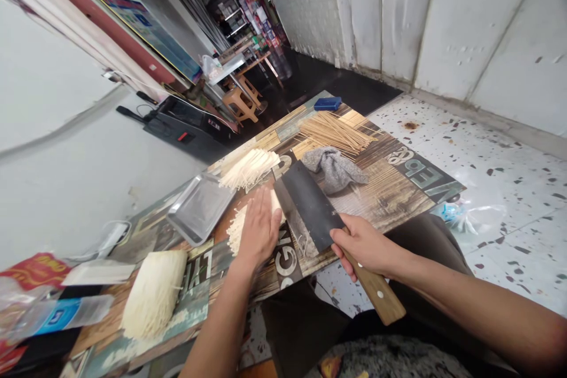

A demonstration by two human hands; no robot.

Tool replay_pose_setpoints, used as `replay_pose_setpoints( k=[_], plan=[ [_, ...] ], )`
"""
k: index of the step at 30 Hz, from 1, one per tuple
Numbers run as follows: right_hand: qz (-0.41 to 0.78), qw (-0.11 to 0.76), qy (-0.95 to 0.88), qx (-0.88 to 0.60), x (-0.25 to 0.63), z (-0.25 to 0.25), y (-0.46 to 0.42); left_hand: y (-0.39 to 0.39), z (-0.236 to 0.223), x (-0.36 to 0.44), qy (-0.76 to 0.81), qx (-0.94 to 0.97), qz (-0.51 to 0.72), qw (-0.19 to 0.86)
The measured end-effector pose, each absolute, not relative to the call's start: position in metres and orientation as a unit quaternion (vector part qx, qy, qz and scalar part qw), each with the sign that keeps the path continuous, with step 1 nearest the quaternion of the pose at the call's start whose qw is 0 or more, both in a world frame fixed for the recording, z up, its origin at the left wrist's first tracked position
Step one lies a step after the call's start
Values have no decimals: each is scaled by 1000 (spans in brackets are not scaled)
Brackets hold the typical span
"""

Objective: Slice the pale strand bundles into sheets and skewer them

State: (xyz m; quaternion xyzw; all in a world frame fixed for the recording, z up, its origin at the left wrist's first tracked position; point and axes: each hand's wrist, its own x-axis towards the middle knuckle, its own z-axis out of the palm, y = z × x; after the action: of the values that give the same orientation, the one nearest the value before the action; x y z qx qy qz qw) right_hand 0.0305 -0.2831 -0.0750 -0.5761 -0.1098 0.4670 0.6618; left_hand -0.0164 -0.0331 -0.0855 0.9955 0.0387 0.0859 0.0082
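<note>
**Cleaver in one hand, enoki under the other**

So my right hand (361,242) is wrapped around the wooden handle of a big cleaver (312,204), its dark blade angled away from me over the patterned surface (385,201). Can't really tell if the blade touches down anywhere.

My left hand (257,224) is flat, fingers stretched out and side by side, resting on top of a bunch of enoki-looking mushrooms (237,227) just left of the blade. It's lying over them, not gripped around them.

Right past my left fingertips there's a fanned-out pile (250,168) of the same stuff, next to a metal tray (204,209). A fat uncut-looking bundle (155,292) sits on its own nearer me, over by a plastic bottle (62,314) on the left.

Beyond the blade: a scrunched grey cloth (334,168), then loose wooden skewers (339,133), and a little blue box (328,103) near the far corner.
</note>
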Motion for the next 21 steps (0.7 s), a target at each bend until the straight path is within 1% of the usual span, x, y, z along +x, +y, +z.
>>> replay_pose_setpoints(
  k=[7, 16, 21],
  plan=[
    [484, 644, -108, -583, 33, -76, -282, -32, -87, -16, 25, 995, 98, 23],
    [495, 630, -100, -590, 35, -70, -279, -35, -81, -14, 44, 997, 60, 38],
    [486, 642, -78, -588, 41, -62, -263, -35, -80, -13, 45, 996, 55, 54]
  ],
)
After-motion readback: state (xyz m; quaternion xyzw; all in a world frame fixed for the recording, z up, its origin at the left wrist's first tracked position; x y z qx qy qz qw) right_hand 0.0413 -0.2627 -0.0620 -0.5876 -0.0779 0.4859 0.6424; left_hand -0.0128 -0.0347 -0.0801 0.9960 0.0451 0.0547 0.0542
